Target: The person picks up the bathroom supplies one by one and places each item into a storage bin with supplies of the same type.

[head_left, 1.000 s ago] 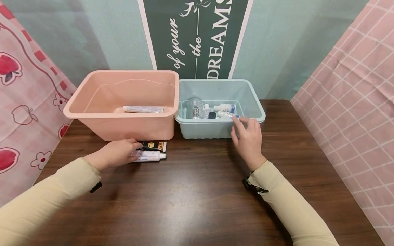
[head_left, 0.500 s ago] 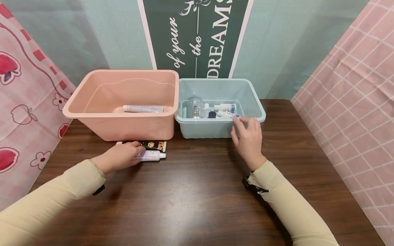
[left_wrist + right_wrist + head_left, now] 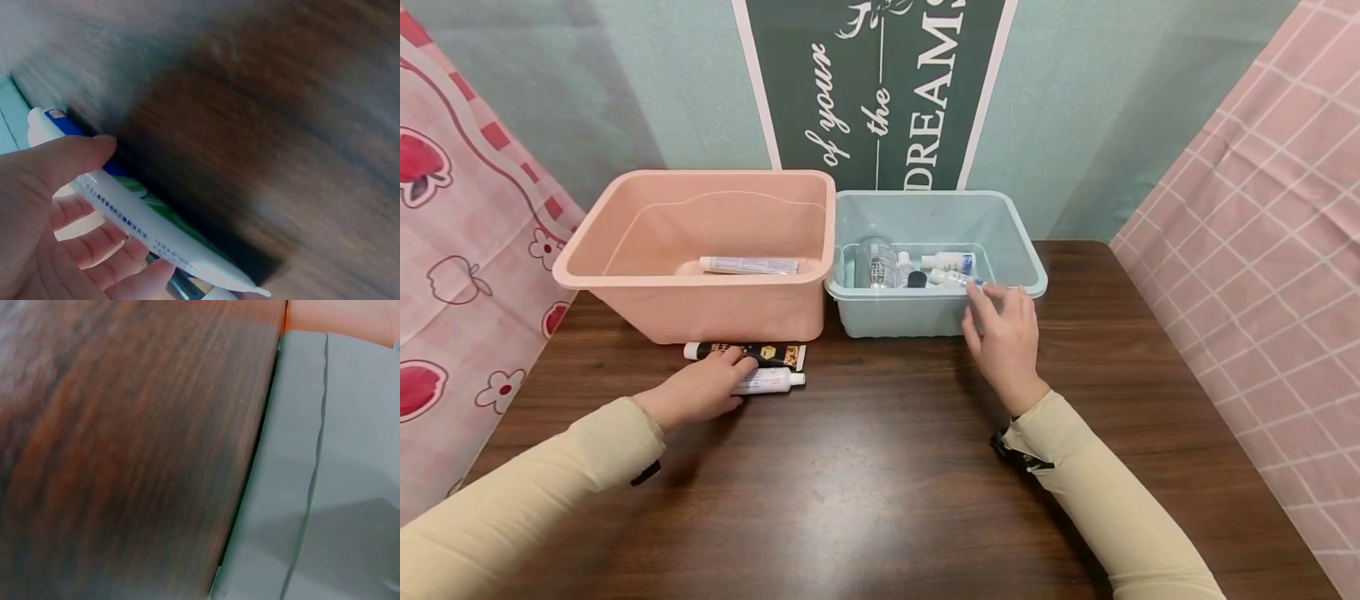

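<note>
On the table in front of the pink bin, my left hand (image 3: 703, 388) holds a white toothpaste tube (image 3: 767, 381) with a white cap. The left wrist view shows the thumb on one side of this white tube (image 3: 140, 215) and the fingers on the other. Just behind it, a black toothpaste tube (image 3: 782, 356) lies along the pink bin's base, partly covered by the fingers. My right hand (image 3: 1006, 342) rests at the front rim of the light blue bin (image 3: 902, 317), fingers loosely bent, near a small white-and-blue tube (image 3: 951, 277) inside.
The pink bin (image 3: 737, 312) stands left of the blue bin, with a toothpaste tube (image 3: 748, 266) inside. A clear bottle (image 3: 876, 262), a white bottle (image 3: 951, 262) and other small containers lie in the blue bin. Curtains border the brown table (image 3: 865, 500).
My left hand has shifted right along the white tube, uncovering the black tube's white cap at its left end. My right hand has stayed at the blue bin's rim.
</note>
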{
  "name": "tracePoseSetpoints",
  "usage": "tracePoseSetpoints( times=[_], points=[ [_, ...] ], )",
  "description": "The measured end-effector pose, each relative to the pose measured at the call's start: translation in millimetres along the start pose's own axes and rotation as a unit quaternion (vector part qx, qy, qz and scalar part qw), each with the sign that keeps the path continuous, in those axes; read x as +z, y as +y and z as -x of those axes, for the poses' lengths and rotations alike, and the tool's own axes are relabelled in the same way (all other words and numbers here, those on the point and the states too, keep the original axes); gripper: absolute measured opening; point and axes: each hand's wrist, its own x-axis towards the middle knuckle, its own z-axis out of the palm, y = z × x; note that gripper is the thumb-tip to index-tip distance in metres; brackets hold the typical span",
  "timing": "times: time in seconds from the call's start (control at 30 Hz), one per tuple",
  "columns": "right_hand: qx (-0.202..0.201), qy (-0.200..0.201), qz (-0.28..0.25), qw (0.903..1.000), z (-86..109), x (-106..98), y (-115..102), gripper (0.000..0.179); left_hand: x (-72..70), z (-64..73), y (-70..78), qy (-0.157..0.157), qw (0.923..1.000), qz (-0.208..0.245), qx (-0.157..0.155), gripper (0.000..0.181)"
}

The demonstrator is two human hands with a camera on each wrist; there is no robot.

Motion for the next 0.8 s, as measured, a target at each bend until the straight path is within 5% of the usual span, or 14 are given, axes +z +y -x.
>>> tracePoseSetpoints(
  times=[0.3,0.8],
  points=[
    [0.001,0.000,0.001,1.0000,0.1,-0.8,-1.1,0.031,2.4,3.3,5.1,-0.003,0.9997,0.004,-0.025,0.042],
    [0.001,-0.020,0.004,0.9998,-0.4,-4.6,-0.5,0.030,-6.4,5.3,2.0,0.014,0.9994,-0.032,-0.004,0.027]
  ],
)
